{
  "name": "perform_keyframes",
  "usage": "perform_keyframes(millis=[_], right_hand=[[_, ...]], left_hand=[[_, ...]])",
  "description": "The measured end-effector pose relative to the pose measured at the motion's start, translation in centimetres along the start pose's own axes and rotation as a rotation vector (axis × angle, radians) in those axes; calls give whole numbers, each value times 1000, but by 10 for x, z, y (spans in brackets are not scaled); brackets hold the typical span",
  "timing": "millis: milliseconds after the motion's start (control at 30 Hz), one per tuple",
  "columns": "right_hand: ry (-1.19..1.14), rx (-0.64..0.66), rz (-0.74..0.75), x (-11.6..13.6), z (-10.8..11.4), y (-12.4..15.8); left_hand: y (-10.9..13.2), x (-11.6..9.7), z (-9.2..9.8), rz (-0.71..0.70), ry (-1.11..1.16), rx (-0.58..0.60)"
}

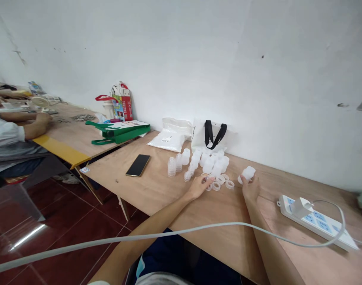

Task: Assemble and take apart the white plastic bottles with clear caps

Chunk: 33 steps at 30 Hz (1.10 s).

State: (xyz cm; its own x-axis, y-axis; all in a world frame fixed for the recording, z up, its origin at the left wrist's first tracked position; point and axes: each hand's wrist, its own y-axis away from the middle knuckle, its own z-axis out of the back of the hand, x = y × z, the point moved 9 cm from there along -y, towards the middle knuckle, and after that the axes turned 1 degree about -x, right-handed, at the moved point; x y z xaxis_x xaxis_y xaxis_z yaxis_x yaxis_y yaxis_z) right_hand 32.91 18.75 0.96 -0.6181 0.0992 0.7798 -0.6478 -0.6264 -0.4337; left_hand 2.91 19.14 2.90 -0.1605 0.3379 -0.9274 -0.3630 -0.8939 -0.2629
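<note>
My right hand (251,189) is wrapped round a small translucent white plastic bottle (247,173), lifted a little over the table and tilted. Further left, my left hand (199,187) is low over the tabletop, thumb and fingers closed on a clear plastic ring, mostly hidden by the fingers. Several loose plastic rings (229,184) lie flat between my two hands. Behind them a cluster of similar white bottles (208,165) stands and lies in a heap. Clear ribbed stacks of nested plastic pieces (171,167) stand at the cluster's left.
A black phone (138,165) lies left. A white plastic bag (169,136) and a black-handled bag (198,136) rest by the wall. A power strip (317,221) is at right; its white cable (181,231) crosses before me. A co-worker's arm (35,126) is at the left table.
</note>
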Motion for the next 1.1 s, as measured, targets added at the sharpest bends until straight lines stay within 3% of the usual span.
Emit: perform_keyframes(millis=[300, 667, 900, 1100], right_hand=[[-6, 223, 97, 13, -61, -15], [-77, 323, 135, 17, -74, -11], [-229, 325, 128, 21, -66, -5], [-259, 233, 117, 27, -28, 27]], left_hand=[[-3, 6, -1, 12, -98, 12], [-1, 3, -2, -11, -90, 17], [-1, 9, -1, 39, -48, 12], [-1, 14, 0, 57, 0, -15]])
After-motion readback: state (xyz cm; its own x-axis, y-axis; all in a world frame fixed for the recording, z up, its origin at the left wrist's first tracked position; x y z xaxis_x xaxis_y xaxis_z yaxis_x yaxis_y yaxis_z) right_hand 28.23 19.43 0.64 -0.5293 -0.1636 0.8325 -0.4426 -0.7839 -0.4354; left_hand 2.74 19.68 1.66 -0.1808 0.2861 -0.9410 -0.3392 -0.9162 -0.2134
